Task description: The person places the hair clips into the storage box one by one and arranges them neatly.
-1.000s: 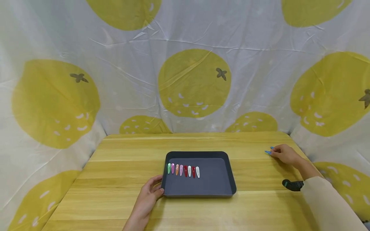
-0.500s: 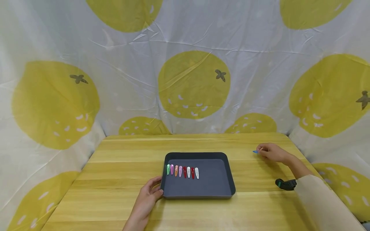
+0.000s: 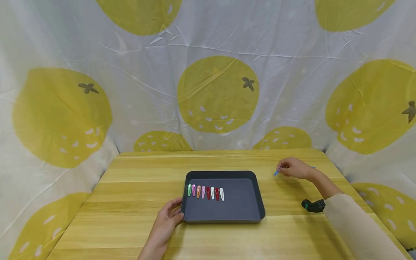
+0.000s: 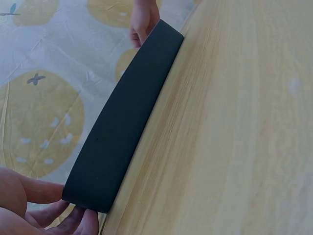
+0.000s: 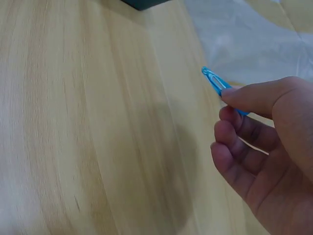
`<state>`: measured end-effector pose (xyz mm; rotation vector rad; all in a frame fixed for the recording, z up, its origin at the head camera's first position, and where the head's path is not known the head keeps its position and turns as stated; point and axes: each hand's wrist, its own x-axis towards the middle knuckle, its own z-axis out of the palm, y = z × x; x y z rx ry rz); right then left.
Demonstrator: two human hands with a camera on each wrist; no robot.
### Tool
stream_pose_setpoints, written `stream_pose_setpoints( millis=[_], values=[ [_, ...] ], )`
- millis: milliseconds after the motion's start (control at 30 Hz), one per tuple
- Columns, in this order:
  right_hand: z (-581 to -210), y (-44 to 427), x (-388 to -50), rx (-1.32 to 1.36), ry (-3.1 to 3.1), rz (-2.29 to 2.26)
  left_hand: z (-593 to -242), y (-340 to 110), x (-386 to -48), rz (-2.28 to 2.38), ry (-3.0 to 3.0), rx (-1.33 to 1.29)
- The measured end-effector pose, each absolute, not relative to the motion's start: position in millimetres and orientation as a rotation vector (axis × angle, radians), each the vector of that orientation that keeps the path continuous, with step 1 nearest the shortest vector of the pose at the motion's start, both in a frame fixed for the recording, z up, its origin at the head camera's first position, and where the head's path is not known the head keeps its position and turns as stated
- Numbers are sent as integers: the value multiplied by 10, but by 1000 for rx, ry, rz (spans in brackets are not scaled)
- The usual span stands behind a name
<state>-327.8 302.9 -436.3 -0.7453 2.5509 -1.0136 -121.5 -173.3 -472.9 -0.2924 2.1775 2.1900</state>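
Note:
My right hand [image 3: 296,168] pinches a blue snap hair clip [image 5: 215,82] between thumb and forefinger, above the table to the right of the tray. The other fingers curl inward beneath it. A dark grey tray [image 3: 240,209] lies mid-table. My left hand [image 3: 166,221] grips its front left corner, with the thumb at the rim; in the left wrist view, fingers reach under the tray's edge. Inside the tray, a row of several hair clips [image 3: 203,192] stretches from the left wall toward the middle: green, pink, orange, lilac, then red and white alternating.
Another small blue thing [image 3: 313,167], partly hidden behind the right wrist, lies on the wooden table [image 3: 136,202]. A black strap-like device [image 3: 313,206] is at the right forearm. Behind the table hangs a lemon-print cloth [image 3: 217,94].
My right hand has moved left toward the tray with the blue hair clip, leaving the other blue thing behind. The clip's tip now points more downward. The left hand and tray stay put.

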Motion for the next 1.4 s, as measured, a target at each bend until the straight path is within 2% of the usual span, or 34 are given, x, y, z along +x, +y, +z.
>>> stream_pose_setpoints(
  millis=[1033, 1400],
  values=[
    [-4058, 2103, -3253, -1135, 2350, -816, -4727, -1729, -1210, 2196, 2177, -289],
    [-4145, 1637, -3233, -1177, 2283, -720, -4720, -1723, -1197, 2203, 2173, -283]
  ],
)
